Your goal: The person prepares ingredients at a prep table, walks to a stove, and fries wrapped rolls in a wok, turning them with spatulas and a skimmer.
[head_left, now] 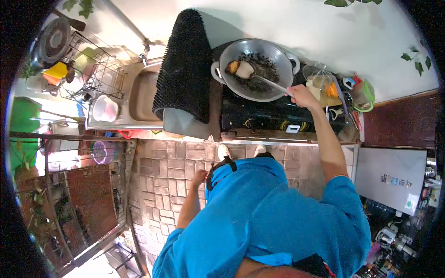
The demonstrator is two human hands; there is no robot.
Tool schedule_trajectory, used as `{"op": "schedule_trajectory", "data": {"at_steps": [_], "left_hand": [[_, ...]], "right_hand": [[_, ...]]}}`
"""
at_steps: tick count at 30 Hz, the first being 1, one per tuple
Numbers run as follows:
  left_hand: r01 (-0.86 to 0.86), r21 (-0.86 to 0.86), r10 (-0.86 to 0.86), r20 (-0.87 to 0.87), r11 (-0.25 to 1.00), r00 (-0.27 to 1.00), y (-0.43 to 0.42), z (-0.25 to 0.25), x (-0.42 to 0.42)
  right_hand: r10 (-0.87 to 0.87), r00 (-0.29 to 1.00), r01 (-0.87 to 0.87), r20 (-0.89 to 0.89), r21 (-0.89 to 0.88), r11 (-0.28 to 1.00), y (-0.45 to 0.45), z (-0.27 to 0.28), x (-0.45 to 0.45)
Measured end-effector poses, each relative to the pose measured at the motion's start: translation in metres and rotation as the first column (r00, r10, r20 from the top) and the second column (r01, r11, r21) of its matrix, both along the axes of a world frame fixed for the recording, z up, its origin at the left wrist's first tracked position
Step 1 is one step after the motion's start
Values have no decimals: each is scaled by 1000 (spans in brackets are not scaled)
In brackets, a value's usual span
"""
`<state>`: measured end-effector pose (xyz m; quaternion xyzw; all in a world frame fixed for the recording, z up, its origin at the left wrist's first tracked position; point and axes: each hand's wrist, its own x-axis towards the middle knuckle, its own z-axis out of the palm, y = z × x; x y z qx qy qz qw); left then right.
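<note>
My right hand (303,96) is closed round the handle of a long metal ladle (271,83). The ladle's head lies inside a grey metal wok (245,91), with a browned piece of food (232,66) beside it at the left of the pan. Dark bits are spread over the wok's inside. The wok sits on a black gas stove (273,116). Down at my left side, near my hip, is my left hand (200,177), away from the stove; its fingers are too small and partly turned away to make out.
Left of the wok stands a black spiky mat (183,69), then a steel sink (143,95) with a white tub (105,109) and a wire dish rack (92,69). Right of the stove are a whisk (320,72), containers and a green-rimmed bag (367,95).
</note>
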<state>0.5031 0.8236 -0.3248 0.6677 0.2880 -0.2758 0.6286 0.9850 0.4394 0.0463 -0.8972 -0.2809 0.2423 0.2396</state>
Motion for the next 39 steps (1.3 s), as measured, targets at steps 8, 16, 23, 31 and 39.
{"op": "schedule_trajectory", "data": {"at_steps": [8,16,23,31,39], "left_hand": [[-157,95,167,-111,983,980,-67,33,-27],[-190,164,226,-241,968,944,-78,89,27],[-27,371,11,47,928,999,-77,68,31],[117,402,-128,2,908,992,-71,8,-3],[75,356,-103,60,932,993,-68,39,8]], "right_hand": [[-306,918,352,-252,163,922,-15,-32,0],[-290,950,306,-119,148,941,-17,-40,11],[-341,927,333,155,75,940,-23,28,15],[-171,967,219,191,-272,937,-41,27,31],[-17,994,1,-112,-143,990,-29,7,38]]}}
